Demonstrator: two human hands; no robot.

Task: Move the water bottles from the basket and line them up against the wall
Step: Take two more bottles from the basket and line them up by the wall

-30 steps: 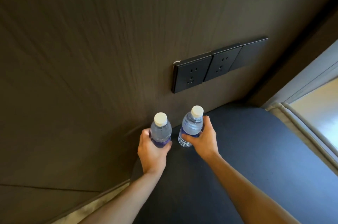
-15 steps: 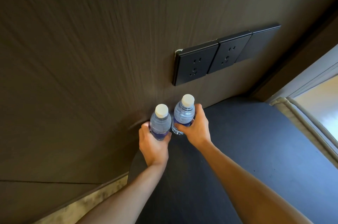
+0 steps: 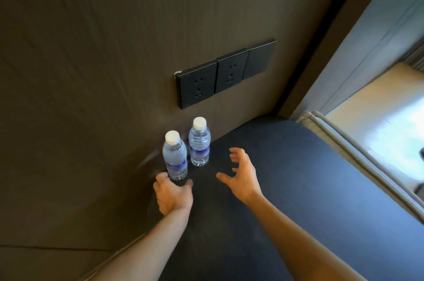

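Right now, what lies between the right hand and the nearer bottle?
Nothing: in the head view, only bare dark tabletop separates the open right hand from the right bottle.

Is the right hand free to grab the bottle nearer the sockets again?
Probably yes. The right hand is open and empty, just beside the right bottle, which stands upright on the dark surface with nothing between them. The left bottle stands on its far side.

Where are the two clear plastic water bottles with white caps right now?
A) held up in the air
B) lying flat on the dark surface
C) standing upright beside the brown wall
C: both clear plastic water bottles stand upright on the dark surface by the brown wall, neither hand gripping them.
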